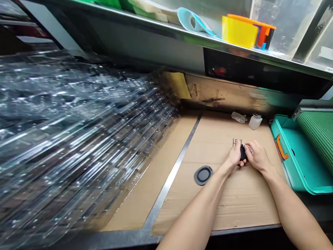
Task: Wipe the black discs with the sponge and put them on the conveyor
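Bare forearms reach across the cardboard sheet, left hand and right hand together, both clamped on a small black object

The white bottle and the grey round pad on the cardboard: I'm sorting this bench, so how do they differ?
The white bottle stands upright, while the grey round pad lies flat. The bottle is pale with a metallic cap; the pad is dark with a blacker rim. The bottle sits farther back. Both rest on the cardboard.
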Tool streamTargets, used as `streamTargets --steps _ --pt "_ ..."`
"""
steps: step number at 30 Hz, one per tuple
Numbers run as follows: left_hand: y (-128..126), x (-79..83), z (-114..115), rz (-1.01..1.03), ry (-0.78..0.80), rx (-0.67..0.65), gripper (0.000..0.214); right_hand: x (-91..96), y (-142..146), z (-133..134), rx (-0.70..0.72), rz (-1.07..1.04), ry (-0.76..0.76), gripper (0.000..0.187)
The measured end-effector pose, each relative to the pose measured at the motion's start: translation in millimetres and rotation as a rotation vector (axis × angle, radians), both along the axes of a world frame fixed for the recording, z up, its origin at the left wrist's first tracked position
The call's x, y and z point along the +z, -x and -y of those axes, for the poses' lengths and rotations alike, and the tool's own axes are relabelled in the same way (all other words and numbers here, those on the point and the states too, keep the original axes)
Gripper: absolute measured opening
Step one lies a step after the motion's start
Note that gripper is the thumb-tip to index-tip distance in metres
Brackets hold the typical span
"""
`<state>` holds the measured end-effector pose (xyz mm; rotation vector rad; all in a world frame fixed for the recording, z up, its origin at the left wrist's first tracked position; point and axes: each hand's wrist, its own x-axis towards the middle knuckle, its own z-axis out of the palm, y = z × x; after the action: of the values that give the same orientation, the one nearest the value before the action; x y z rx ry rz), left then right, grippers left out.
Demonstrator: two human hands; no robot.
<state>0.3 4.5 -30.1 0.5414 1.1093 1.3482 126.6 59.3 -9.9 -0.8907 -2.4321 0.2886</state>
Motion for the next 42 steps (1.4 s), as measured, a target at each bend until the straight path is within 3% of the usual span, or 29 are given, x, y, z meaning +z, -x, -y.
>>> streamTargets --steps 5,14,19,29,42 --pt "-1 -10.1 -1 -0.184 -0.037 -0.014 0.071 -0.7 2 7 -0.123 0.167 -0.095 0.018" --pt "-3 -12.1 4 -0.400 -0.059 -0.046 0.072 5.2 2 9 -0.099 0.175 -0.098 0.018" --pt "-6 -7.4 8 -0.428 -0.085 -0.048 0.074 8.0 -1 9 -0.129 0.157 -0.031 0.016" --pt "-10 -0.8 14 -0.471 -0.081 -0.013 0.070 10.7 -5 3 -0.034 0.036 0.076 0.015" --pt "-7 -5.9 11 -0.531 -0.041 -0.062 0.073 13.9 -9 2 -0.006 0.168 -0.001 0.016"
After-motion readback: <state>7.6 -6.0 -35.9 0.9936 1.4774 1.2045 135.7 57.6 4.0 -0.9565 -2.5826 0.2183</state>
